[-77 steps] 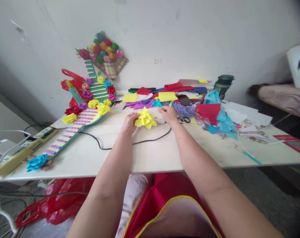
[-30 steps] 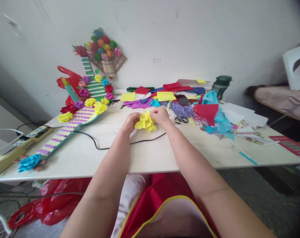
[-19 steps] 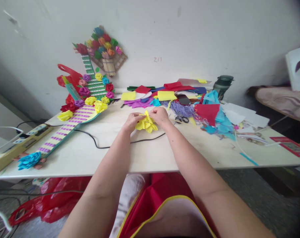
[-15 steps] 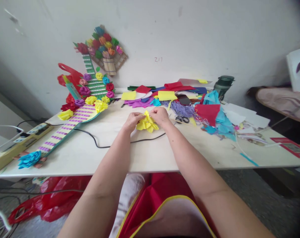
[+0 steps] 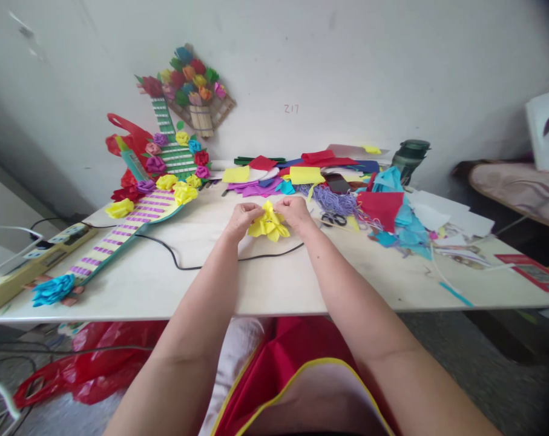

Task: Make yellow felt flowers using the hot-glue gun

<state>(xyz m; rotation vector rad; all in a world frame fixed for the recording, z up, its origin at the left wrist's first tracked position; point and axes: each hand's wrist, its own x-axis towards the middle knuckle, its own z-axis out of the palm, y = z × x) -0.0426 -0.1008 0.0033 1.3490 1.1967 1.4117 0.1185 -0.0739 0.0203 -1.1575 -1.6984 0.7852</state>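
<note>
A crumpled yellow paper flower is held just above the white table, at its middle. My left hand pinches the flower's left side with its fingers curled. My right hand pinches its top right, fingers closed on a petal. A black cable runs across the table under the flower.
A long green and purple striped craft board with paper flowers lies at the left. Scissors, purple yarn, coloured paper scraps and a dark green bottle crowd the back right. A power strip sits far left.
My right hand has come from the table beside the flower onto its top right petals. Both hands now pinch the flower closer together, and it looks more bunched.
</note>
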